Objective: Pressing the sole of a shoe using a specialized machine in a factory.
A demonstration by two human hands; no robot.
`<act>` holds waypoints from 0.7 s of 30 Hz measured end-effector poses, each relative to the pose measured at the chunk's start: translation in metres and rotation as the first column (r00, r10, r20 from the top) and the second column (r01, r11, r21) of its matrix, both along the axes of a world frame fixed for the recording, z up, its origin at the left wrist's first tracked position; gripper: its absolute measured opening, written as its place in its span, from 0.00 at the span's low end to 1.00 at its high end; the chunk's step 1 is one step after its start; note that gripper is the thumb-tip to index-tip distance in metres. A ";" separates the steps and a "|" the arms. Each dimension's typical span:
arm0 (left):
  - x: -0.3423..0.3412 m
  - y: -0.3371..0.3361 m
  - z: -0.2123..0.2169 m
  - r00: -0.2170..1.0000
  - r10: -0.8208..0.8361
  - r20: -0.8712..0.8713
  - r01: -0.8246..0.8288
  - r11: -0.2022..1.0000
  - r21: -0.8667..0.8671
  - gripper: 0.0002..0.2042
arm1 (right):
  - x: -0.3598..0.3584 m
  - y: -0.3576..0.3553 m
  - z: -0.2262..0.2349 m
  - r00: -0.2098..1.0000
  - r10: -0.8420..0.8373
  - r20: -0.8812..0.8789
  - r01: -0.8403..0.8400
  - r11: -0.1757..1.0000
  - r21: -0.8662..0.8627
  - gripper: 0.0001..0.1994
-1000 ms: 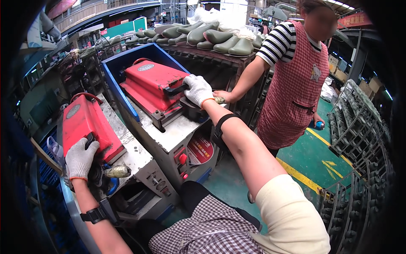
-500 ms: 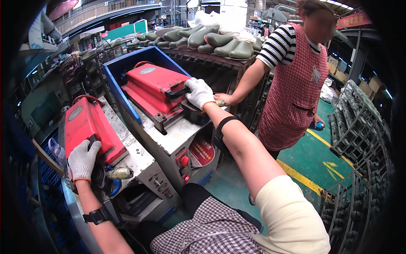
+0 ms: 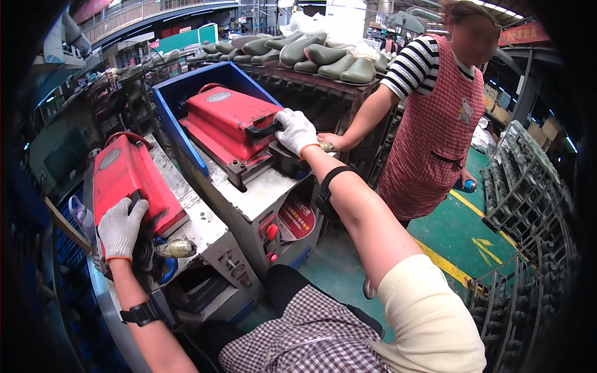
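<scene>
While the gloved left hand (image 3: pixel 121 227) clasps the near red metal press lid's (image 3: pixel 127 177) handle, the right hand (image 3: pixel 295 130) grips the far red lid's black bar (image 3: pixel 261 130) for leverage

A single head-worn fisheye view looks down and forward from above the person's chest, close over the work. The gloved left hand (image 3: pixel 121 227) sits at seven o'clock on a red press lid (image 3: pixel 130 177), the gloved right hand (image 3: pixel 295 130) just above centre on a second red press lid (image 3: pixel 227 118). A co-worker (image 3: pixel 435 118) stands at two o'clock. Straight edges bow toward the dark rim. No second view shares the scene.
</scene>
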State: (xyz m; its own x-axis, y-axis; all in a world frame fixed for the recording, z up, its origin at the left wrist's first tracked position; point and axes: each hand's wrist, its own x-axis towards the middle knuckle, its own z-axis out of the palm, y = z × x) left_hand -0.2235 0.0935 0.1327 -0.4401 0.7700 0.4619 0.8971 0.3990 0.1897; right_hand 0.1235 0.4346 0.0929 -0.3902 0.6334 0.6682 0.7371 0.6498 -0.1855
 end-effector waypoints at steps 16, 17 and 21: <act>-0.013 -0.004 -0.001 0.999 -0.045 0.017 0.046 0.998 -0.049 0.23 | -0.026 -0.052 -0.006 0.957 0.120 -0.263 -0.067 0.977 0.202 0.17; -0.018 -0.011 0.004 0.994 -0.098 0.045 0.101 0.993 -0.065 0.23 | -0.045 -0.072 -0.005 0.948 0.209 -0.238 -0.118 0.930 0.349 0.17; -0.033 -0.013 0.021 0.967 -0.150 0.207 0.200 0.948 -0.247 0.24 | -0.111 -0.169 -0.010 0.590 0.752 -0.294 -0.806 0.567 -0.168 0.21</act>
State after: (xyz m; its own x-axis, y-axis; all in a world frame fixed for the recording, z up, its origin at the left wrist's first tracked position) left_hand -0.2567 0.0810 0.1534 -0.3447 0.9256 0.1562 0.9170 0.2965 0.2668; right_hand 0.0127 0.2653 0.0833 -0.7143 0.2903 0.6369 -0.0966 0.8603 -0.5005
